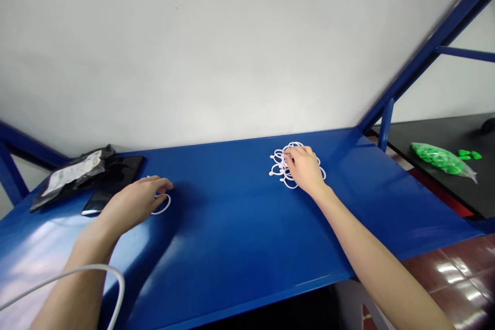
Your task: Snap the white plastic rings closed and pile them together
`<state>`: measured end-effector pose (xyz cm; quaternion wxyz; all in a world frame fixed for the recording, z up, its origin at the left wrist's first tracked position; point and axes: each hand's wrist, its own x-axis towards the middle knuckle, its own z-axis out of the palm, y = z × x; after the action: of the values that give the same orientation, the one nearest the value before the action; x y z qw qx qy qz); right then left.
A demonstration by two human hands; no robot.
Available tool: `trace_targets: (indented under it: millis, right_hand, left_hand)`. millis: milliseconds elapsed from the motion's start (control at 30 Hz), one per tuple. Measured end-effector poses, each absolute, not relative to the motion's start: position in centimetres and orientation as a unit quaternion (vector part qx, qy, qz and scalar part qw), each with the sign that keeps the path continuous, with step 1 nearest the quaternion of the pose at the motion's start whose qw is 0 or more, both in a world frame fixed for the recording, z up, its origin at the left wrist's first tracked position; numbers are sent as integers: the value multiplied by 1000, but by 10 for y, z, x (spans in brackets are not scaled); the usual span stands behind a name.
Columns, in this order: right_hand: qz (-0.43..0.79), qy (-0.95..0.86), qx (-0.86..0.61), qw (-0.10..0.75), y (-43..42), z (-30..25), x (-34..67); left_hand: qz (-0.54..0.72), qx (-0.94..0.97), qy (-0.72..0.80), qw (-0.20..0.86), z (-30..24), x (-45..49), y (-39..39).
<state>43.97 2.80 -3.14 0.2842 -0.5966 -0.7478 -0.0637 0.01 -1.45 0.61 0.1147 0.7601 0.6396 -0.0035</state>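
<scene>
A pile of several white plastic rings (279,166) lies on the blue metal shelf (240,227) at the centre right. My right hand (305,167) rests on top of that pile with its fingers curled down into the rings. Over a single white ring (164,205) on the left, my left hand (135,201) lies palm down. Its fingers are stretched out across the ring and touch it.
A black plastic bag with a white label (75,172) and a dark phone (112,185) lie at the shelf's back left. A white cable (116,278) loops near my left forearm. A green bag of parts (441,157) sits on a black table at right.
</scene>
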Motion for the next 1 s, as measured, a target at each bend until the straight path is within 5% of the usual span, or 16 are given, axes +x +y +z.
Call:
trace_targets:
  millis: [267, 433, 700, 1000]
  right_hand:
    - [-87, -756, -543, 354, 8, -15, 423]
    - [41, -817, -440, 370, -26, -11, 385]
    - [176, -893, -337, 241, -51, -18, 356]
    - [119, -940, -275, 166, -56, -16, 346]
  left_hand:
    - [89, 764, 629, 115, 21, 31, -21]
    - [159, 752, 616, 171, 22, 64, -30]
    - [238, 710, 571, 337, 10, 93, -38]
    - [279, 632, 536, 486, 8, 108, -42]
